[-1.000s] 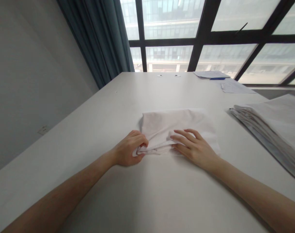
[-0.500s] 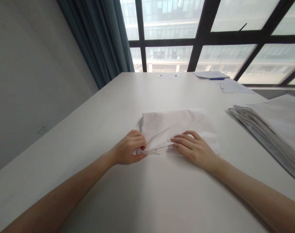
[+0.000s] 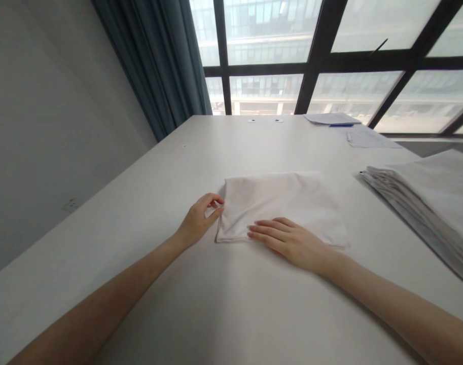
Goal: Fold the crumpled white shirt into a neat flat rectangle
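Observation:
A folded white cloth [image 3: 269, 200] lies flat on the white table [image 3: 201, 304], its near edge toward me and a few soft creases across its left part. At the cloth's left edge, my left hand [image 3: 201, 215] pinches the fabric between thumb and forefinger. My right hand [image 3: 288, 241] rests palm down over the near edge, fingers stretched to the left and lying on the cloth. It covers part of that edge.
On the right lies a stack of folded white fabric [image 3: 425, 203]. Sheets of paper [image 3: 330, 118] and a blue pen [image 3: 341, 125] are at the far right end. A dark curtain [image 3: 158, 61] and grey wall [image 3: 64, 101] border the left.
My left hand has gone from the near left corner up to the left edge. My right hand has shifted left and flattened on the cloth, whose near edge now lies straighter.

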`<state>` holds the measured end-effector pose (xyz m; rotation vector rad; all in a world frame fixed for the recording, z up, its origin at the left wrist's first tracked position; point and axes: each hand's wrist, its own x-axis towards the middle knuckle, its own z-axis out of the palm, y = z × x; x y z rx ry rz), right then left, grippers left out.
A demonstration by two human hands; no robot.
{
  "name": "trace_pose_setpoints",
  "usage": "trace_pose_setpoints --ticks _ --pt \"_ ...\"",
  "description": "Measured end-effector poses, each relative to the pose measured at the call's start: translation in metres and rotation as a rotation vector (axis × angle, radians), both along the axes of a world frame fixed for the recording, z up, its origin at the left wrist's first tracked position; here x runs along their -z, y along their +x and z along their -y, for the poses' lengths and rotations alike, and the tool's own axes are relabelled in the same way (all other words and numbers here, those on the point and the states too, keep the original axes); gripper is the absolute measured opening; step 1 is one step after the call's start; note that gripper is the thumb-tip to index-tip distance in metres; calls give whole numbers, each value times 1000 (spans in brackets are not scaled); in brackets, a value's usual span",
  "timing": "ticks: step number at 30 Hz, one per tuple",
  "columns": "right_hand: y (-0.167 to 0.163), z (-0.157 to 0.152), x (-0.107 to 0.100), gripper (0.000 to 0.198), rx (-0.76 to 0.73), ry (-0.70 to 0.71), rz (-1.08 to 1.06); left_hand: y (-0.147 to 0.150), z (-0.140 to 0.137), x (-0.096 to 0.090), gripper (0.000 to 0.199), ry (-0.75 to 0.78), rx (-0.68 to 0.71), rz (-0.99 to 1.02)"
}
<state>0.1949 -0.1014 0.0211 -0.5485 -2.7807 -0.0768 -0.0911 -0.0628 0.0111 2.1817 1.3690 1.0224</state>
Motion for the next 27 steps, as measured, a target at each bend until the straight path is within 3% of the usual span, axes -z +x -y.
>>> trace_pose_setpoints --ticks 7,16,27 --pt "0 0 -2 44 2 -102 38 4 -6 -5 24 -68 98 -28" --pt "0 -3 -7 43 2 -283 49 20 -24 -7 14 -80 -13 -95" --pt "2 -6 -6 45 -6 -355 54 25 -22 -2 8 -30 -64 -197"
